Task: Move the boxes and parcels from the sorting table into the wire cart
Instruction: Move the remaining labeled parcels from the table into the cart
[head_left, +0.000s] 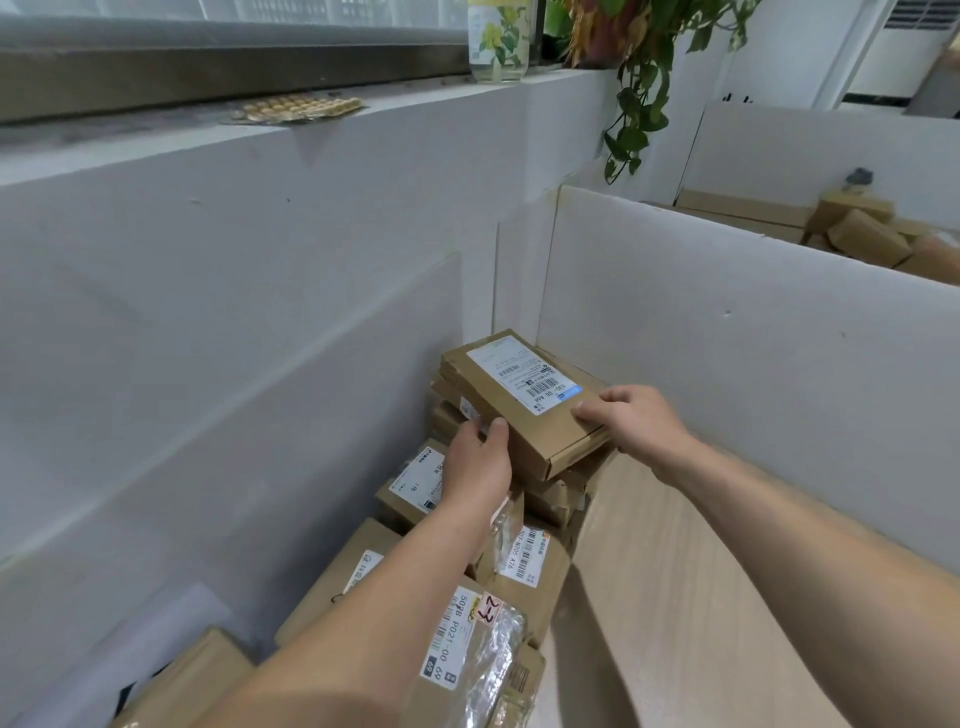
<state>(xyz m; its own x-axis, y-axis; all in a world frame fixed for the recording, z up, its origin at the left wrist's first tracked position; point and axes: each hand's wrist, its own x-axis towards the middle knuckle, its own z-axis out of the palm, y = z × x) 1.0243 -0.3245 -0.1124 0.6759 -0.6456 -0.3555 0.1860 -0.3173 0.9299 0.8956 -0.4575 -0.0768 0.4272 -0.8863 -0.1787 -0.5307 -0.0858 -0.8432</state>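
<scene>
Pale wood-grain tabletop (675, 597) runs under your arms, boxed in by white partition panels (727, 332) on the left and at the far end. Nearest you, along the table's left edge, lies a row of brown cardboard parcels: a taped box with a "2-7" sticker (467, 639) is closest, partly wrapped in clear film, and your left forearm crosses over it. Just beyond it sits a labelled parcel (524, 566), and past that a smaller labelled box (410, 488) against the left panel. In the table's far left corner the parcels rise into a stack, and on top of it rests a flat brown box (524, 400) with a white shipping label, tilted a little toward you. Your left hand (478, 462) grips this box at its near left edge, thumb on top and fingers curled down along its side against the stack. Your right hand (634, 421) holds its near right corner, thumb and fingers laid over the top face and bent round the edge. So both hands are clamped on the same box, which is in contact with the stack below. Over the far partition, more brown boxes (867, 234) lie heaped in another bay. Above, on the window ledge (415, 98), you have blister packs of pills (301, 108), a glass bottle (498, 41) and a trailing green plant (639, 104).
</scene>
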